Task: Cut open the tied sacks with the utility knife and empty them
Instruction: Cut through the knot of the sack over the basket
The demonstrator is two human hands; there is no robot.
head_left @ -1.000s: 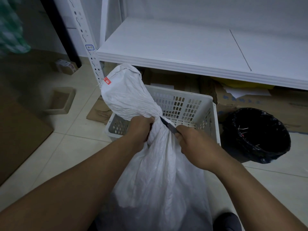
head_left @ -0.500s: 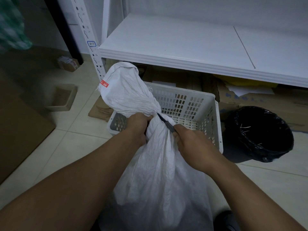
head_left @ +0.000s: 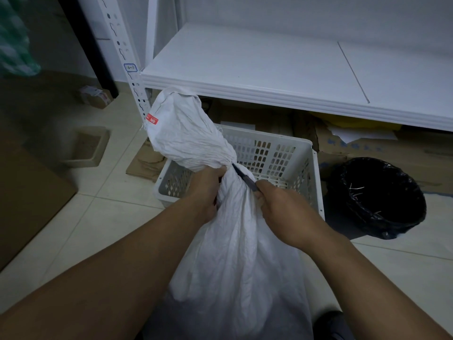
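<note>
The tied neck of the sack [head_left: 232,253] and the utility knife [head_left: 244,179] fill the gap between left hand [head_left: 208,190] and right hand [head_left: 284,212]. Just beyond them stands a white slotted basket [head_left: 274,136], a shelf [head_left: 245,69] overhanging above it. A black bin [head_left: 404,224] stands right of the right hand. Left of the left hand, tiled floor [head_left: 98,217] lies open.

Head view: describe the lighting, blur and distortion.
Head view: dim, bluish light, the white shelf brightest; the floor at left lies in shadow; the wide-angle lens leans the shelf upright; sack and utility knife read sharp, the far-left green thing is blurred.
</note>
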